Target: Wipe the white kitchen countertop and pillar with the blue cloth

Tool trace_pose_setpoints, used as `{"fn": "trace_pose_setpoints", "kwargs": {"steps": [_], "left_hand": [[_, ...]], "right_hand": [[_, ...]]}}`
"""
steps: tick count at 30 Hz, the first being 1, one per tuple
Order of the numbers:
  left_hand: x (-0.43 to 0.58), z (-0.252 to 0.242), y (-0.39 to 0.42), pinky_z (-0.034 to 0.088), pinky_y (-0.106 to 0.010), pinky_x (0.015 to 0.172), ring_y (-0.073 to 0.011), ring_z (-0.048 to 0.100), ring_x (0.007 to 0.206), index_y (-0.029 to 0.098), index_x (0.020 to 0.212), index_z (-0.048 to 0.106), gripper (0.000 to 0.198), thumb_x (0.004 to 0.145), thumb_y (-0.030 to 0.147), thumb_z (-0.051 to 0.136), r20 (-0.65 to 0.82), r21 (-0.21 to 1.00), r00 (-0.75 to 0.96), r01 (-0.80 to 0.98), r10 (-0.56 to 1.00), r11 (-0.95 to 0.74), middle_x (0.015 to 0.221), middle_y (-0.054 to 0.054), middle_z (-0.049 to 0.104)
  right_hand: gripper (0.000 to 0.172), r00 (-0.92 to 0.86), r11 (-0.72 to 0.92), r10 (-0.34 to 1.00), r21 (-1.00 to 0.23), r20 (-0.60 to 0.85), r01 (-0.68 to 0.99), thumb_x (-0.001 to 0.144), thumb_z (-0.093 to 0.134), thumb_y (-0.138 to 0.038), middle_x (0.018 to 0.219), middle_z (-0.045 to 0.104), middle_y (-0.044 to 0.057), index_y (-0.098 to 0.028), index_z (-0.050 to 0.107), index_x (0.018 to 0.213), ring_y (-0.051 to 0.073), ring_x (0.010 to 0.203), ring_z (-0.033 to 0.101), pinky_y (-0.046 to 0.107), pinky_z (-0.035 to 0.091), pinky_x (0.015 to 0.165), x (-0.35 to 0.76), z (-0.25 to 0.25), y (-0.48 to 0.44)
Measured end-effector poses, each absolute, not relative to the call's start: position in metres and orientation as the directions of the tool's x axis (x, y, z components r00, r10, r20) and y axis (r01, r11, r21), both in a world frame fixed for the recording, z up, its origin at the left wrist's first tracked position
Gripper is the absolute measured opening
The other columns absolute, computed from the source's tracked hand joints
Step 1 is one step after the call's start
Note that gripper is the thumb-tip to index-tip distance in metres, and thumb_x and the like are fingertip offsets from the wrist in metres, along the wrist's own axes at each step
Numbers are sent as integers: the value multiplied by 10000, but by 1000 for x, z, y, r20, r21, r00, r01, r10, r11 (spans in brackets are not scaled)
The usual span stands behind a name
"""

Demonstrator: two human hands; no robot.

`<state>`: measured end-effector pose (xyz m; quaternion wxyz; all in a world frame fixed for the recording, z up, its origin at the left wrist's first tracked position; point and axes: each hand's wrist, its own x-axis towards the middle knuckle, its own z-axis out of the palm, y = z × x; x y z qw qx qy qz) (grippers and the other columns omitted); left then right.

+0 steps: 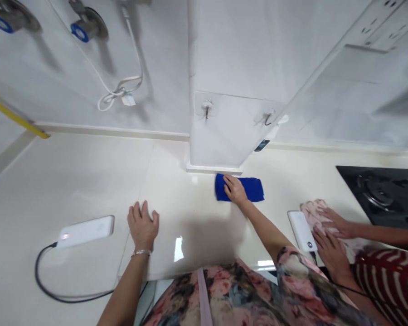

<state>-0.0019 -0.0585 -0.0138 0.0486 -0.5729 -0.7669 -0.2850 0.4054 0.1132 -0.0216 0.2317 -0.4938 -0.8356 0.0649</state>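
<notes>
Entered first: one right hand point(234, 190), of the person in the floral top point(234, 294), lying open and pressed flat on a folded blue cloth point(253, 189), not clamped around it. The cloth sits on the cream stone countertop point(71, 181), just in front of the foot of a tiled pillar point(231, 59). Next: one left hand point(143, 225), wearing a silver bracelet point(141, 253), open with fingers spread, low over the countertop or resting on it, well apart from the right hand and the cloth. To its left lies a white power bank point(85, 232), trailing a black cable point(37, 271) that loops past the person's left forearm. Further right: a co-worker's two hands point(331, 237), with a red-and-white striped sleeve point(387, 276) beside them, both flat on a pink patterned cloth point(314, 215). A second white power bank point(302, 231) lies touching that cloth, just beside the co-worker's hands, and a black gas hob point(381, 194) is set into the counter beyond them. On the wall above: two valves with blue rings point(88, 31), a coiled white cable point(119, 96), and two metal hooks on a clear plate point(207, 107).
</notes>
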Motion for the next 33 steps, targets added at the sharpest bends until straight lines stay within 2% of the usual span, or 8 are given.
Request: {"fn": "trace_pose_setpoints", "kwargs": {"steps": [6, 12, 15, 20, 23, 25, 28, 33], "left_hand": [[0, -10, -57, 329, -677, 1198, -444, 312, 1537, 76, 1428, 584, 551, 943, 335, 547, 429, 382, -339, 908, 837, 172, 1560, -288, 463], [0, -13, -56, 289, -695, 1211, -454, 272, 1546, 63, 1440, 576, 576, 930, 331, 553, 392, 424, -357, 888, 848, 178, 1582, -293, 429], [0, -14, -56, 290, -689, 1212, -453, 278, 1542, 59, 1441, 576, 580, 930, 333, 556, 392, 421, -365, 887, 845, 188, 1577, -291, 434], [1, -12, -57, 307, -666, 1211, -443, 306, 1532, 65, 1419, 592, 550, 938, 329, 550, 405, 408, -364, 893, 839, 191, 1556, -280, 464], [1, -12, -57, 293, -665, 1220, -441, 287, 1541, 67, 1423, 589, 550, 936, 321, 553, 409, 417, -368, 889, 835, 187, 1566, -280, 450], [1, -12, -57, 290, -662, 1223, -440, 279, 1545, 67, 1425, 588, 549, 941, 323, 550, 413, 410, -366, 892, 834, 189, 1570, -282, 446], [1, -11, -57, 300, -649, 1222, -438, 295, 1540, 57, 1409, 599, 537, 955, 335, 532, 423, 388, -362, 901, 831, 195, 1551, -288, 465], [2, -7, -57, 306, -660, 1212, -433, 299, 1542, 80, 1417, 591, 534, 951, 333, 530, 400, 401, -363, 895, 842, 195, 1555, -277, 470]], "right_hand": [[516, -86, 177, 938, -247, 337, 953, 1011, 349, -288, 1432, 622, 204, -92, 627, 1399, 289, 1342, 547, 474, 427, 1154, 456, -26, 100], [577, 171, -71, 911, -265, 376, 962, 1021, 331, -324, 1491, 540, 289, -10, 549, 1453, 373, 1379, 488, 567, 367, 1149, 402, -30, 87], [583, 105, -19, 937, -253, 332, 967, 1034, 345, -346, 1511, 511, 301, -3, 523, 1471, 386, 1405, 451, 565, 341, 1151, 361, -30, 73], [611, -153, 230, 941, -238, 301, 944, 1037, 452, -475, 1508, 523, 258, -48, 531, 1466, 364, 1413, 429, 518, 343, 1150, 336, -28, 58], [453, -210, 303, 926, -288, 313, 908, 1039, 473, -406, 1402, 613, 215, -117, 636, 1347, 321, 1296, 529, 468, 406, 1076, 347, -27, 64], [359, -205, 315, 922, -332, 327, 889, 1037, 467, -356, 1275, 680, 184, -153, 692, 1228, 288, 1167, 595, 435, 449, 1010, 354, -27, 71], [376, -145, 294, 914, -373, 378, 880, 1053, 394, -359, 1138, 710, 167, -159, 697, 1152, 271, 1068, 629, 422, 498, 959, 358, -27, 79], [553, 76, 171, 877, -456, 475, 874, 1076, 176, -374, 1184, 658, 207, -130, 593, 1347, 297, 1162, 612, 498, 502, 1017, 369, -18, 89]]}}
